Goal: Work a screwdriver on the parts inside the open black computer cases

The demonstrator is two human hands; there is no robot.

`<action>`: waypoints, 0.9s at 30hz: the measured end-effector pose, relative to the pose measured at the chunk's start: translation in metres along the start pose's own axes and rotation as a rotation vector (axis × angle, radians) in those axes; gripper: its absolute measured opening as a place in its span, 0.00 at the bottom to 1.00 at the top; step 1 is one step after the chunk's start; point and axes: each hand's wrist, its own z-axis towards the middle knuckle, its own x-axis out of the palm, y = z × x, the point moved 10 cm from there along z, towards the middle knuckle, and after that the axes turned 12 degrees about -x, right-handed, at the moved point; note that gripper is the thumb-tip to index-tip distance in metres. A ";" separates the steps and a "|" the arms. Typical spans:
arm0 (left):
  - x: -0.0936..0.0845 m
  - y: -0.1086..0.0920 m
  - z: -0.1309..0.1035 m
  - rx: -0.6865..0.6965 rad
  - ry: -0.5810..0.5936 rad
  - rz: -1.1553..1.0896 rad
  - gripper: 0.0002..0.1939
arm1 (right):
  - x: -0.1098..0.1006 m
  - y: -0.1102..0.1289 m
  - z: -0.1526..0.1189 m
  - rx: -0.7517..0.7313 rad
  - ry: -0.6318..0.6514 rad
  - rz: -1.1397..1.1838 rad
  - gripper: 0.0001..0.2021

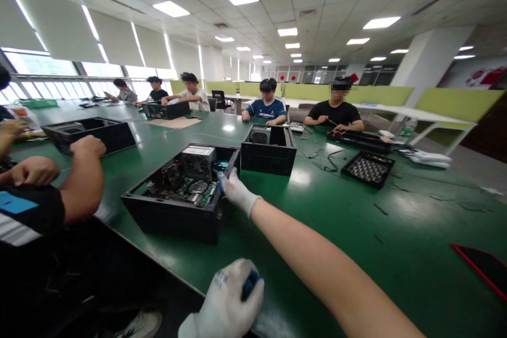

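Note:
An open black computer case [170, 222] lies on the green table, its inside facing up. Within it I see a power supply [197, 162] with a round fan grille, a green motherboard [198, 188] and loose cables. My right hand [241, 193], in a white glove with blue fingertips, grips the right-hand wall of this case. Close to the table's near edge is my left hand [227, 298], gloved the same way. Its fingers are curled loosely, with the blue palm coating showing beside the thumb and nothing visible in them.
A second open case [269, 158] stands just behind mine. Rightward lie a black tray of small parts [368, 169], loose cables [328, 161] and a red-edged black pad [481, 269]. A person's arm [85, 179] is close on the left, by another case [114, 137]. Several people sit beyond.

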 end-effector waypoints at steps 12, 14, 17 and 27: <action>0.022 0.043 0.009 -0.017 -0.142 0.017 0.05 | -0.119 -0.130 0.042 0.309 0.040 -0.727 0.22; 0.025 0.045 0.010 -0.020 -0.132 0.024 0.05 | -0.150 -0.149 0.036 0.377 0.047 -0.821 0.22; 0.027 0.048 0.011 -0.027 -0.128 0.024 0.04 | -0.174 -0.163 0.031 0.426 0.066 -0.910 0.22; 0.016 0.042 0.014 -0.087 -0.102 0.026 0.06 | -0.163 -0.112 -0.025 0.331 0.195 -0.971 0.20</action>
